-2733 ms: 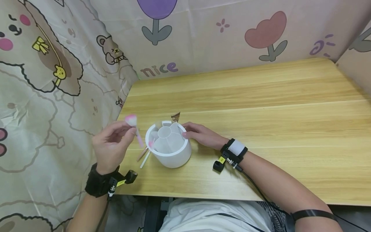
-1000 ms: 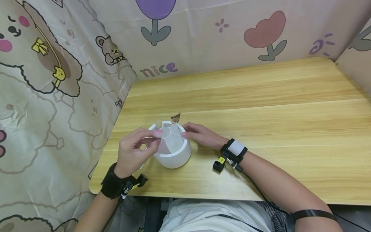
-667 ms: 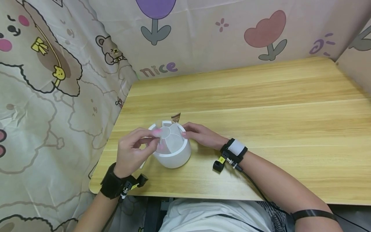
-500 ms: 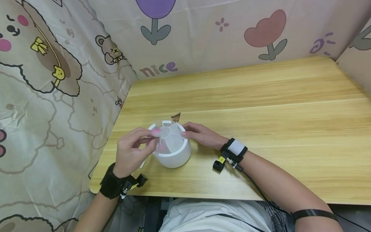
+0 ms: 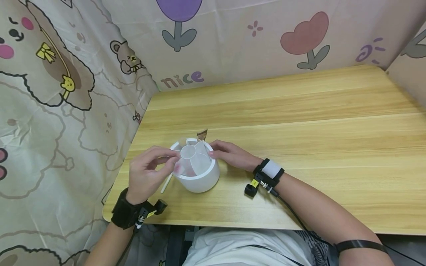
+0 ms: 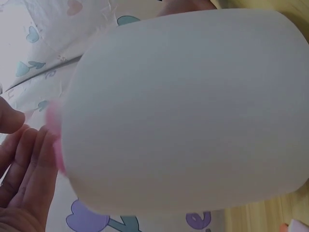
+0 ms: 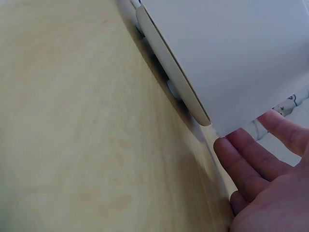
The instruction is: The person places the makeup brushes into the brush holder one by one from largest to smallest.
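At the left part of the bench [image 5: 299, 166] stands one white holder [image 5: 199, 183], upright, with several compartments round a central ring (a full count is hard, since fingers cover part of the rim). Two hands are at it. The left hand [image 5: 148, 171] is by the left rim, its fingers loosely bent and seemingly released, thumb close to the fingertips; whether they touch the rim I cannot tell. The right hand [image 5: 233, 155] grips the right side, thumb at the rim, fingers against the outer wall. Two pink tufts [image 6: 54, 118] show past the rim in the left wrist view, blurred, their lower parts hidden by the wall. One pale stick [image 5: 166, 183] is left of the holder, its far end hidden. One brown piece [image 5: 202, 135] shows at the back rim, partly covered. One pinkish-white thing [image 6: 295, 226] is cut off at the left wrist view's corner.
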Tool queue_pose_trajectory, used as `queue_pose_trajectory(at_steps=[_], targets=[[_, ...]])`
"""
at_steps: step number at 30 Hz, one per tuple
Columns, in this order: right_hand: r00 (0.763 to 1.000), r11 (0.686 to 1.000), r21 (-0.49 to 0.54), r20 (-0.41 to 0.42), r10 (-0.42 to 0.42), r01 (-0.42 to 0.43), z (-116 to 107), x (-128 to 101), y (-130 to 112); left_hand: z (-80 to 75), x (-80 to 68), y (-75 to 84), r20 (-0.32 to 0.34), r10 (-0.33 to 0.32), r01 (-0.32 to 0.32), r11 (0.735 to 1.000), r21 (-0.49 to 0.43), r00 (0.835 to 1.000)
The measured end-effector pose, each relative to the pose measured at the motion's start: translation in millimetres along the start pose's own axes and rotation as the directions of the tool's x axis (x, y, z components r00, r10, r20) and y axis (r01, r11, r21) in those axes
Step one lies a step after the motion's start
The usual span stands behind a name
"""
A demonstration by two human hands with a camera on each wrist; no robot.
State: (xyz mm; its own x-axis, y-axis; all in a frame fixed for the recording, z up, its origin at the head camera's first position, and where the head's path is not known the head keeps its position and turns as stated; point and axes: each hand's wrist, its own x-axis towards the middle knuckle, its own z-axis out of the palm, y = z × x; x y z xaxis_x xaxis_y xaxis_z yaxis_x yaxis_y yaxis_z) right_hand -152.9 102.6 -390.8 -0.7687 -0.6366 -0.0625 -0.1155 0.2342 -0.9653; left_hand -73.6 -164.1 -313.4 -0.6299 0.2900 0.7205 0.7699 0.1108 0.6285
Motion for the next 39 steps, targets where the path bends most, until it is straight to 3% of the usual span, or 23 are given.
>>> queue_pose_trajectory(at_steps=[12,19,27,32,39], targets=[[1.000,1.000,0.005,0.003,0.000,0.000,-0.2,-0.5,0.2,-12.5,-4.1,-1.7,-0.065,0.012,-0.011,1.000,0.005,0.998],[1.000,1.000,0.000,0.006,-0.001,0.001,-0.7,0.6,0.3,-20.8,-8.1,-2.8,-0.136,0.016,-0.003,0.995,0.095,0.991],[1.000,1.000,-0.003,0.004,0.001,-0.001,-0.5,-1.0,-1.0,-30.5,-16.8,-4.1,-0.197,-0.088,0.131,0.968,0.216,0.977],[1.000,1.000,-0.003,0.005,-0.001,0.001,-1.0,-0.2,-0.2,-33.9,-21.0,-5.9,-0.199,-0.139,0.189,0.948,0.256,0.970],[1.000,1.000,-0.001,0.006,0.002,-0.002,-1.2,0.1,0.5,-39.8,-28.9,-16.5,-0.180,-0.182,0.237,0.899,0.367,0.967]])
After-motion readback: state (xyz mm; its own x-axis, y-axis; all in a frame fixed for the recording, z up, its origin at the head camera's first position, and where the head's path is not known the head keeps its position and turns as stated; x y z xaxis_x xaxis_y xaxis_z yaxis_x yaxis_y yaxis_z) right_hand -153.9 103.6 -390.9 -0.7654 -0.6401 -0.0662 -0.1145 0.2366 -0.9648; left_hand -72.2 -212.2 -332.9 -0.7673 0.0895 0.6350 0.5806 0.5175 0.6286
